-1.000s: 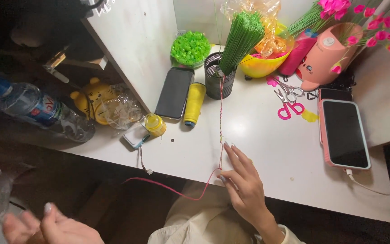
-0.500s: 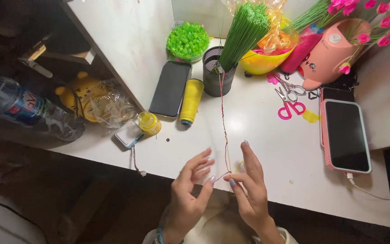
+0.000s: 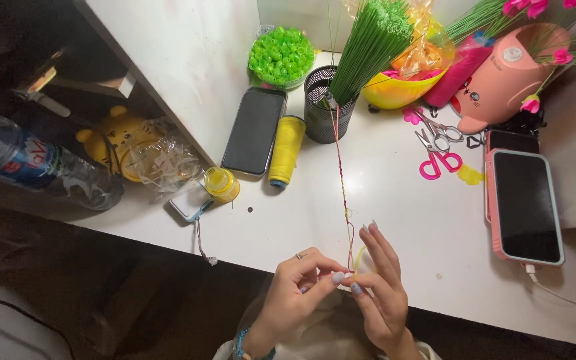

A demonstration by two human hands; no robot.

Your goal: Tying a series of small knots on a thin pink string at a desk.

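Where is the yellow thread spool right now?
The yellow thread spool lies on its side on the white table, upper centre of the head view, between the black phone and the mesh cup.

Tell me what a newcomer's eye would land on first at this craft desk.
Near the front edge of the white desk, the left hand and right hand pinch a thin red and yellow cord that runs taut up to the black mesh cup stuffed with green stems. Pink scissors lie to the right.
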